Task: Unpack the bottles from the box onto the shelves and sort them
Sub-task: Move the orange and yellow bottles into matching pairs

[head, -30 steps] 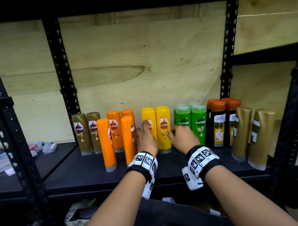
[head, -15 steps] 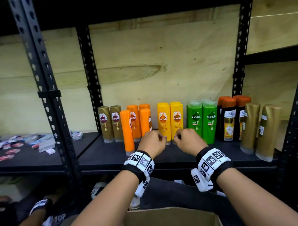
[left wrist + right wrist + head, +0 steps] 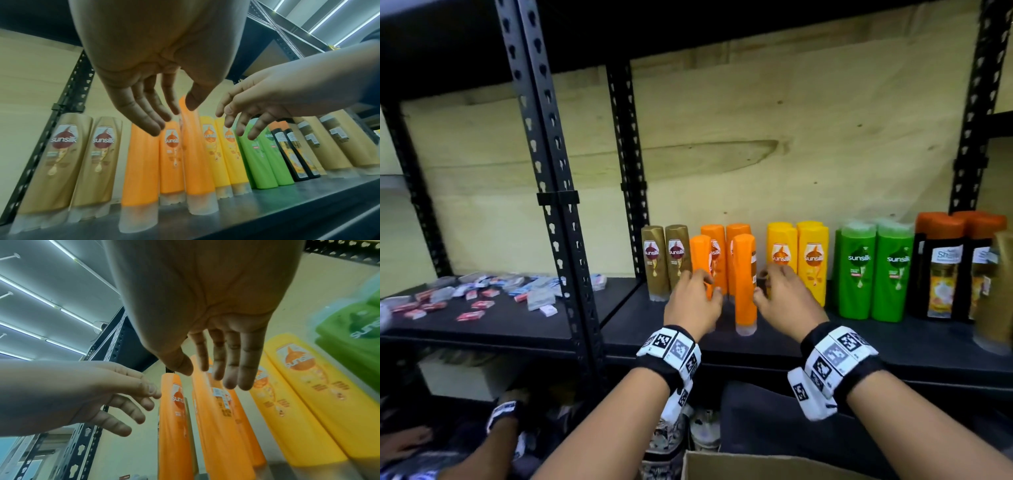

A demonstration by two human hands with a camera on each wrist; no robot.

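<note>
On the black shelf (image 3: 791, 342) stand bottles in colour groups: two gold Sunsilk bottles (image 3: 666, 260), several orange bottles (image 3: 744, 281), yellow bottles (image 3: 799, 260), green bottles (image 3: 875, 270) and dark bottles with orange caps (image 3: 945, 267). My left hand (image 3: 693, 301) hovers with straight fingers in front of the front left orange bottle (image 3: 139, 170). My right hand (image 3: 786, 298) hovers open just right of the front right orange bottle (image 3: 197, 154). Neither hand holds anything; the left wrist view shows its fingers (image 3: 144, 116) spread and free. The cardboard box (image 3: 756, 467) edge shows below.
Tall gold bottles (image 3: 996, 291) stand at the shelf's right end. The left shelf bay holds scattered small packets (image 3: 482, 298). Black perforated uprights (image 3: 551, 205) divide the bays. Another person's hand with a wristband (image 3: 503, 411) is at the lower left.
Both hands moved left from the yellow bottles to the orange ones and uncurled from loose fists to straight fingers. The head view swung left and lower.
</note>
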